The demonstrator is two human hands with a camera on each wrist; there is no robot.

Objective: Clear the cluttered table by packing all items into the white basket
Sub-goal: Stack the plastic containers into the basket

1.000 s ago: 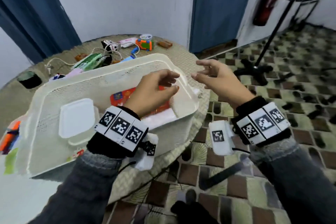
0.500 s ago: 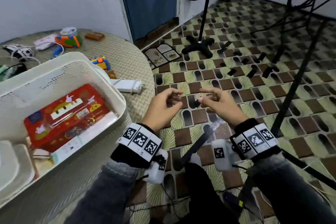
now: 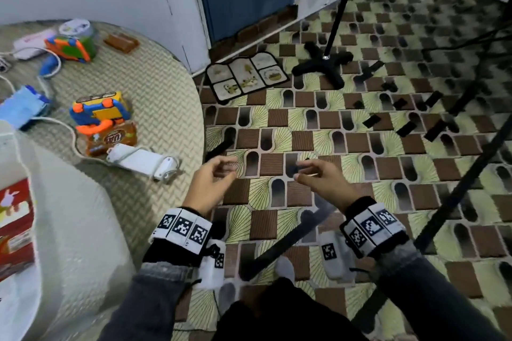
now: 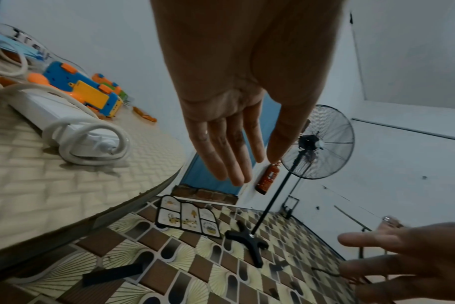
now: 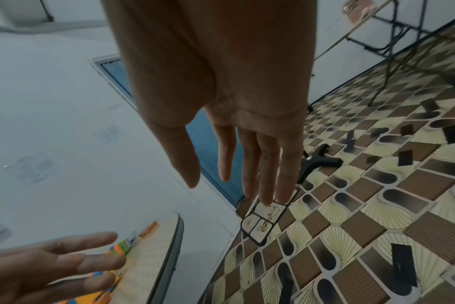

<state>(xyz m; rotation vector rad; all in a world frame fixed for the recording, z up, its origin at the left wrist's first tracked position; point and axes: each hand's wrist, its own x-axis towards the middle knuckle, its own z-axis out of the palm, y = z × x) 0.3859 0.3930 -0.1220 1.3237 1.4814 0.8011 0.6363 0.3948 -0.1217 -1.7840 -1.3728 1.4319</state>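
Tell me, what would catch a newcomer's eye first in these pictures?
Probably the two bare hands, the left hand and right hand, held open and empty over the patterned floor beside the table. Next, the bright blue, orange and yellow toy on the table, with a white power strip lying just in front of it near the edge.

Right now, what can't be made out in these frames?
- White plastic basket: head view, cut by the left edge and blurred; contents mostly hidden.
- Brown snack packet: print too blurred to read.
- Round woven-mat table: far side out of frame.
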